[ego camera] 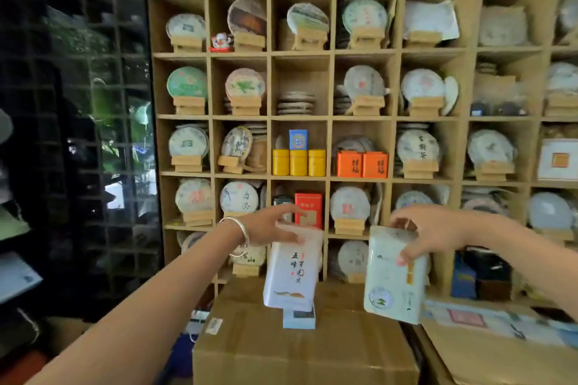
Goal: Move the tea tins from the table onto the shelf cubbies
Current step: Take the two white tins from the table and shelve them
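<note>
- A dark glass wall with a black grid frame [78, 134] fills the left side, just beside the shelf.
- A tall pale wooden shelf of square cubbies [331, 117] covers the rest of the background; most cubbies hold round paper-wrapped tea cakes on small wooden stands.
- The left hand [269, 225], with a silver bangle [240, 236] on the wrist, reaches forward; its fingers [291, 239] are closed over the top of a tall white rectangular tea tin with black calligraphy [292, 272], held upright in the air in front of the lower cubbies.
- Below that tin, a small pale blue box [298, 319] rests on a large brown cardboard carton [300, 347].
- Behind the left hand, a red rectangular tin [308, 209] stands in a cubby; the cubby above holds three short yellow round canisters [298, 162] with a small blue box [297, 139] on top.
- One cubby to the right, two orange square tins [362, 165] stand side by side.
- The right hand [431, 234] grips the top of a second tall tin, white with pale green print [394, 278], thumb on its front face, held slightly tilted in the air, near the first tin but apart from it.
</note>
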